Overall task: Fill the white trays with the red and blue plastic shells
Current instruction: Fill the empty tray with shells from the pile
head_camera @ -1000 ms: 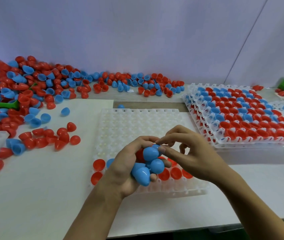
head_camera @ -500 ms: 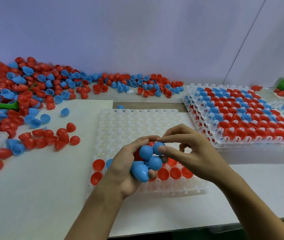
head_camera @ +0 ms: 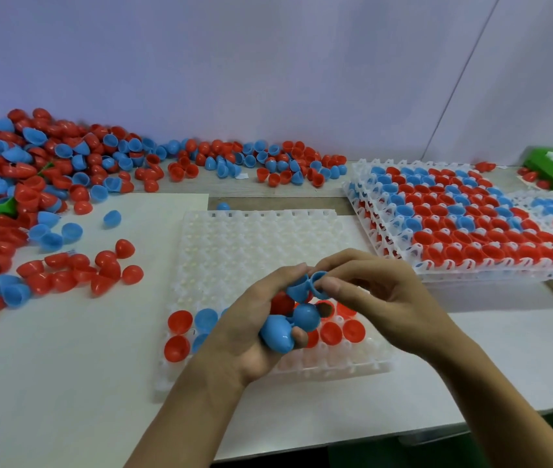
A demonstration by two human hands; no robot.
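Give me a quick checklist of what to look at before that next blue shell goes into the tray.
1. One shell singled out: ok. The right hand pinches one blue shell at its fingertips.
2. Spare shells secure: ok. The left hand grips a bunch of blue and red ones.
3. Free pockets: ok. The tray has only some pockets filled in its two nearest rows.
4. Shell turned like the placed ones, open side up: cannot tell; fingers hide it.
5. Target pocket in sight: not ok. Both hands cover the middle of the near rows.
6. More stock: ok. The pile lies at the left.
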